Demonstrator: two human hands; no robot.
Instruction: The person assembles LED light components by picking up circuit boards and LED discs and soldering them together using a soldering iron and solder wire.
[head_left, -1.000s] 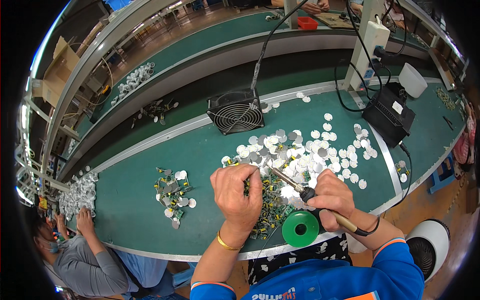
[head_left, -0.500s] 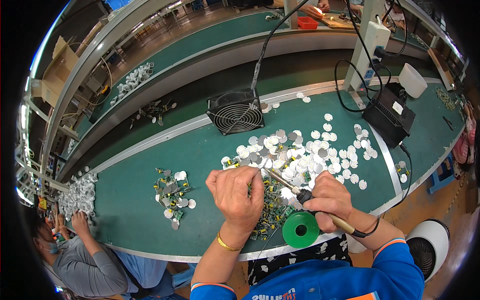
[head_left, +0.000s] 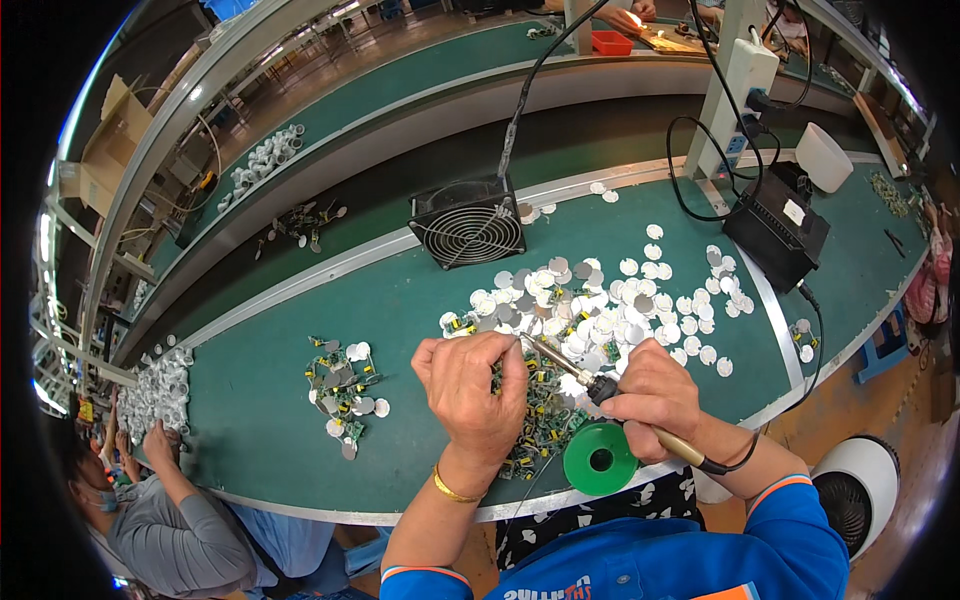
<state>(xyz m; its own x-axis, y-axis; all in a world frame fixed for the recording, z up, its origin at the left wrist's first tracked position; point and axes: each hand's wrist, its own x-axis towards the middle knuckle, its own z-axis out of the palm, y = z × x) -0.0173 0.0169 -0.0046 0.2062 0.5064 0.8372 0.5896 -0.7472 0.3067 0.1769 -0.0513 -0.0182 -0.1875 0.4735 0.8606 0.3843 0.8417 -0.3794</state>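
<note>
My right hand (head_left: 655, 398) grips a soldering iron (head_left: 560, 362) by its handle, and the metal tip slants up to the left. That tip ends right beside the fingertips of my left hand (head_left: 472, 390), which is closed in a pinch. Whatever those fingers hold is hidden behind them. Under and between both hands lies a heap of small green circuit boards (head_left: 545, 412) with yellow parts. White and grey round discs (head_left: 610, 310) spread beyond the heap. A green spool (head_left: 582, 476) sits near the table's front edge, below my right hand.
A black fan (head_left: 468, 230) stands at the back of the green table. To the right are a black box (head_left: 778, 238) with cables and a white cup-like container (head_left: 824, 160). A smaller pile of boards and discs (head_left: 345, 392) lies left. A co-worker (head_left: 175, 530) reaches toward whitish parts (head_left: 158, 395).
</note>
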